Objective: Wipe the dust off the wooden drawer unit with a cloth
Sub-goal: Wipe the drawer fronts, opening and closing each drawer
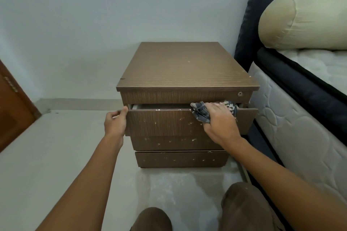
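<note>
Locate the drawer unit point(185, 65) at 12 o'clock from the knees, backed against the wall, with the bed point(293, 118) just beside it at 3 o'clock. Note the second drawer point(165, 124) pulled partly out. Observe the left hand point(115, 123) clamped on the 9 o'clock end of that drawer front, thumb on the top corner. Observe the right hand point(219, 120) closed over the cloth point(201, 111), pressing it onto the drawer's top edge toward 3 o'clock, just under the lock point(240, 94). Expect the pale specks on the lower fronts to need wiping yet. Avoid heavy downward pressure on the open drawer: likely to strain the runners or tip the unit forward. Avoid loosening the left grip during a stroke: likely to let the drawer slide shut and pinch fingers curled over the top edge. Keep the cloth bunched and clear of the gap above: likely to snag there. Sweep dust outward, not into the open drawer
</note>
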